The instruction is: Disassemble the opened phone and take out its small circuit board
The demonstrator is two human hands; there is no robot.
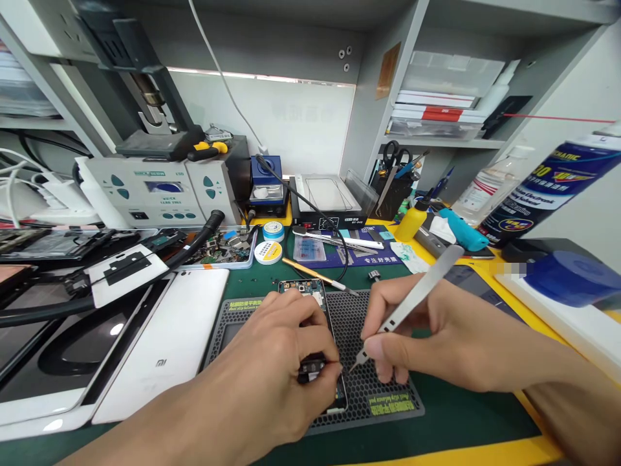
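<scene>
An opened phone (317, 294) lies on the grey honeycomb mat (361, 323), its circuit board showing at the top end. My left hand (286, 349) is over the phone and covers most of its middle. Between its curled thumb and forefinger shows a small black part (310, 369) with a silvery patch; whether it is loose from the phone I cannot tell. My right hand (412, 330) is closed around metal tweezers (422, 288), held like a pen. Their tips point down just right of the phone's edge, apart from it.
A white phone back cover (167, 349) and dark device panels lie left. Behind the mat are a yellow-handled brush (313, 273), round tins (268, 252) and a parts tray (228, 249). The soldering station (165, 188) stands back left; a yellow bottle (412, 221) and spray can (548, 188) stand right.
</scene>
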